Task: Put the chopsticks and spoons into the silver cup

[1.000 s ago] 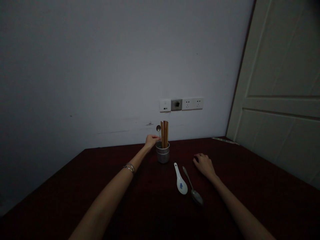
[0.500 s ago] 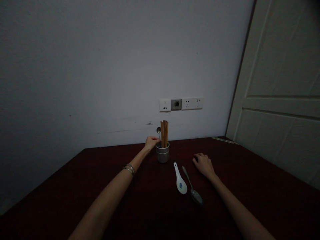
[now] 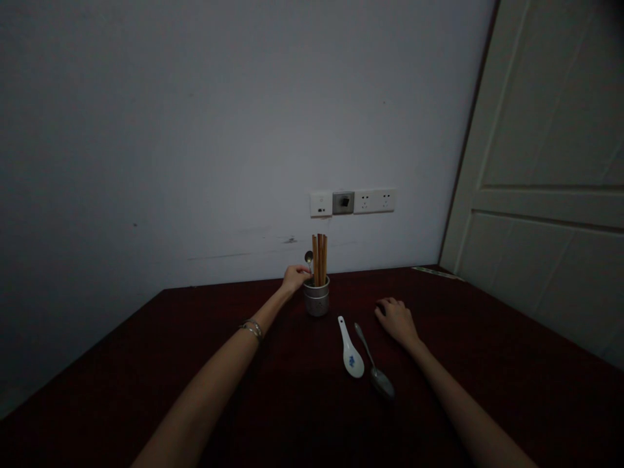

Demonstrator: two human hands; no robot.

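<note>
A small metal spoon point(image 3: 309, 257) stands bowl up at the left side of a grey metal cup point(image 3: 316, 302), its lower handle down inside. My left hand point(image 3: 296, 277) pinches that handle just above the rim. Several wooden chopsticks point(image 3: 320, 260) stand upright in the same cup. My right hand point(image 3: 397, 322) rests on the table with its fingers loosely apart and nothing in them. To its left lie a white ceramic soup spoon point(image 3: 352, 361) with a blue mark and a larger metal spoon point(image 3: 381, 382), side by side, handles pointing away from me.
The dark red table point(image 3: 273, 403) meets a pale wall point(image 3: 219, 130) behind the cup. A row of sockets and a switch point(image 3: 343, 202) is set in the wall. At the right stands a light panelled door point(image 3: 550, 162). A flat strip point(image 3: 439, 273) lies along the back right edge.
Within my left hand's pinch, the small spoon has sunk slightly deeper into the cup. My right hand and the two spoons on the table have stayed in place.
</note>
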